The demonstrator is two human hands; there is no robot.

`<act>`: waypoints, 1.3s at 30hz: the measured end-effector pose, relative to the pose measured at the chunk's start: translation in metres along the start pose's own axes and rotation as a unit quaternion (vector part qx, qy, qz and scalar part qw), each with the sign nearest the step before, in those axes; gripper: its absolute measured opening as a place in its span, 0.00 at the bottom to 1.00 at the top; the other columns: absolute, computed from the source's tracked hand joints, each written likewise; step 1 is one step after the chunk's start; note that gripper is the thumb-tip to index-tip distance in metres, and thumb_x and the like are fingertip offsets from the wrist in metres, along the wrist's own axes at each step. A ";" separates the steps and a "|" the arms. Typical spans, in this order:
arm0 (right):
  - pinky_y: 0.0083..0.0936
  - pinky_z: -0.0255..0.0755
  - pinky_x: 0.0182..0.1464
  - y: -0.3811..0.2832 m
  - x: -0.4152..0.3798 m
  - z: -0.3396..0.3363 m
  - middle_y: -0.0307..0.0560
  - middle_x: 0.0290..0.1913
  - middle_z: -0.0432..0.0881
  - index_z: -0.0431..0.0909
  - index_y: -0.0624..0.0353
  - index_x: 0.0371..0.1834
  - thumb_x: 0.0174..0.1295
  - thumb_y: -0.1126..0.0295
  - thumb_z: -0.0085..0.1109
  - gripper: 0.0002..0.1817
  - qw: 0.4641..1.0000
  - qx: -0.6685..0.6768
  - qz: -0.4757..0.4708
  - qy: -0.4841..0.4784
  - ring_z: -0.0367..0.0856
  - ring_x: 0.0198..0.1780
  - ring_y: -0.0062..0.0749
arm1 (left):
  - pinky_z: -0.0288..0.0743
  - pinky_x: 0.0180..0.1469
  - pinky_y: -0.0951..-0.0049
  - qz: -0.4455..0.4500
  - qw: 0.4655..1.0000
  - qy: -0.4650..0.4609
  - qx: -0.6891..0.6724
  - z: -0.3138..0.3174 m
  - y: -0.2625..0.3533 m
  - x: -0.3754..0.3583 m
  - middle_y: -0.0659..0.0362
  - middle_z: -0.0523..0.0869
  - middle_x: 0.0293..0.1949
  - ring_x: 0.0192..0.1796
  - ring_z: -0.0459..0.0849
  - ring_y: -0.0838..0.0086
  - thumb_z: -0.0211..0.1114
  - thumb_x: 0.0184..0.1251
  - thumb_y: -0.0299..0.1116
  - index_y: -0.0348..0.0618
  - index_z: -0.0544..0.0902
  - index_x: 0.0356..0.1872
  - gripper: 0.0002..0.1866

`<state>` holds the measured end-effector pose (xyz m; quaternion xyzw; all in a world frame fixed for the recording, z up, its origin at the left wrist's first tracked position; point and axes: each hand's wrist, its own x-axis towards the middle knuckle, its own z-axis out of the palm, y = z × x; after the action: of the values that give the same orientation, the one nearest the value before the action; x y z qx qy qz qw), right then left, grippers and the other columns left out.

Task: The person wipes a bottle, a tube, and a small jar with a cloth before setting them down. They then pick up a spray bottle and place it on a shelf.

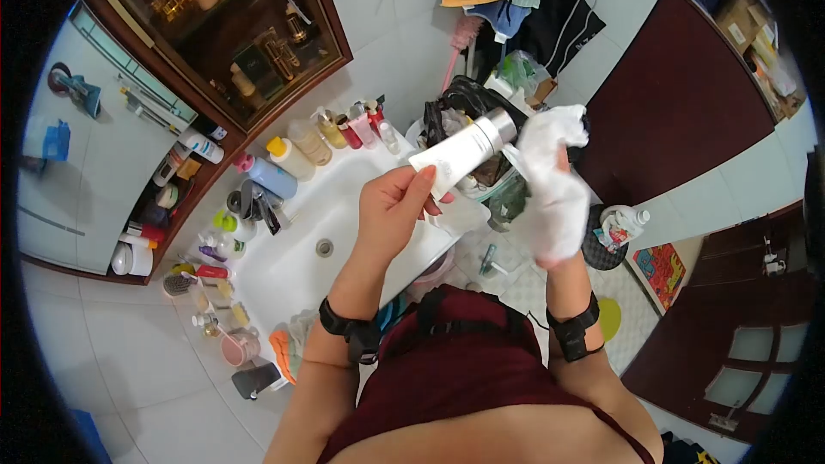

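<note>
My left hand (391, 210) is closed round the lower end of a white squeeze tube (460, 155) with a silver cap (496, 131). The tube is tilted, its cap pointing up and to the right. Close beside the cap, my right hand (563, 159) grips a white cloth (554, 206), which is draped over most of the hand and slightly blurred. Only small patches of that hand show, and most of its fingers are hidden. The tube and the cloth are above the right side of a white sink (318, 180).
Bottles such as a blue pump bottle (271, 176) line the sink's back rim, next to a faucet (258, 206). A mirrored cabinet (344, 51) hangs above. Beyond the tube is a bin with a black bag (473, 94). A brown door panel (670, 94) stands at right.
</note>
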<state>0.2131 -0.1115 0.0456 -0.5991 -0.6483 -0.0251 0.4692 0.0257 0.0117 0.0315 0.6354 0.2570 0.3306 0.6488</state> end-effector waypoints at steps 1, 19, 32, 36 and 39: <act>0.43 0.56 0.64 -0.007 0.005 0.001 0.55 0.52 0.75 0.74 0.63 0.52 0.43 0.53 0.63 0.34 0.995 -0.075 -0.071 -0.015 0.72 0.54 0.48 | 0.69 0.24 0.83 0.008 0.999 -0.025 0.028 0.001 0.003 0.001 0.58 0.85 0.26 0.23 0.78 0.82 0.54 0.69 0.36 0.35 0.80 0.30 0.14; 0.28 0.73 0.30 0.024 0.045 0.050 0.38 0.24 0.78 0.73 0.49 0.27 0.59 0.37 0.46 0.26 0.535 0.783 0.280 0.151 0.79 0.27 0.30 | 0.71 0.26 0.76 0.207 0.930 -0.026 0.301 0.037 0.013 -0.009 0.60 0.79 0.23 0.23 0.78 0.74 0.73 0.48 0.40 0.42 0.77 0.28 0.16; 0.24 0.75 0.31 0.013 0.053 0.053 0.41 0.20 0.77 0.74 0.56 0.22 0.64 0.43 0.46 0.27 0.728 0.561 0.342 0.197 0.80 0.25 0.28 | 0.74 0.25 0.74 0.207 0.923 0.011 0.323 0.044 -0.005 0.001 0.56 0.81 0.27 0.25 0.82 0.69 0.70 0.54 0.40 0.38 0.64 0.48 0.29; 0.18 0.67 0.26 0.012 0.054 0.053 0.38 0.20 0.76 0.74 0.61 0.21 0.69 0.48 0.41 0.28 0.875 0.376 0.224 0.206 0.73 0.23 0.18 | 0.73 0.26 0.78 0.140 0.968 -0.031 0.206 0.046 -0.015 0.002 0.56 0.82 0.29 0.26 0.81 0.75 0.65 0.59 0.34 0.36 0.59 0.54 0.29; 0.18 0.64 0.25 0.044 0.047 0.061 0.35 0.19 0.74 0.75 0.62 0.22 0.70 0.51 0.40 0.27 0.907 0.292 0.192 0.234 0.71 0.23 0.17 | 0.72 0.28 0.80 0.077 0.993 -0.056 0.063 0.047 -0.010 0.004 0.56 0.82 0.33 0.28 0.79 0.79 0.60 0.63 0.32 0.36 0.56 0.60 0.29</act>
<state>0.2203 -0.0271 0.0186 -0.5251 -0.3709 0.1161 0.7571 0.0652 -0.0159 0.0246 0.7105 0.1912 0.3266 0.5933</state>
